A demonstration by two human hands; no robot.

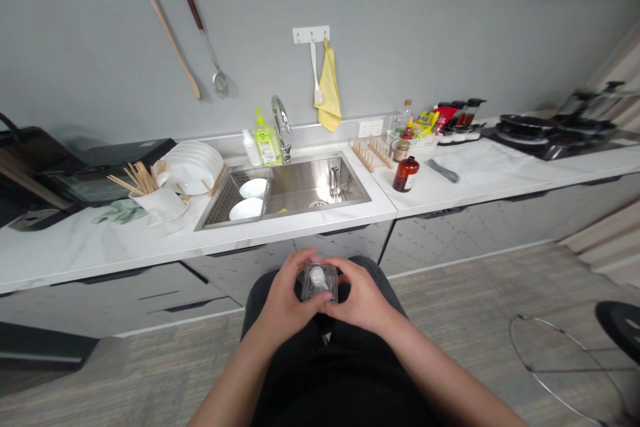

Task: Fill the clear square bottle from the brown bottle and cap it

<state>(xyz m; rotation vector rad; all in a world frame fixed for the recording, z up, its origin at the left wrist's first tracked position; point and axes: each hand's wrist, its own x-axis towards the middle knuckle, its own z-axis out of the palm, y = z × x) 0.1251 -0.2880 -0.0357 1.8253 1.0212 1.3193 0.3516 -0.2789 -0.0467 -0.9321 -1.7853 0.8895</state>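
Between my two hands, low in front of my lap, is a small clear container [311, 288] with a round white piece [317, 275] showing on or inside it. My left hand [289, 293] curls around its left side, the thumb along the near edge. On the opposite side my right hand [357, 297] grips it, fingers bent over the far right corner. My palms and fingers cover much of its sides, and I cannot make out what else it contains.
Ahead is a counter with a steel sink [310, 187] holding white bowls [247, 208]. An amber bottle [405, 175] stands right of it; plates [193, 163] and a chopstick holder [160, 203] stand left. A stove [545, 137] is far right. A stool [525, 353] stands on the floor.
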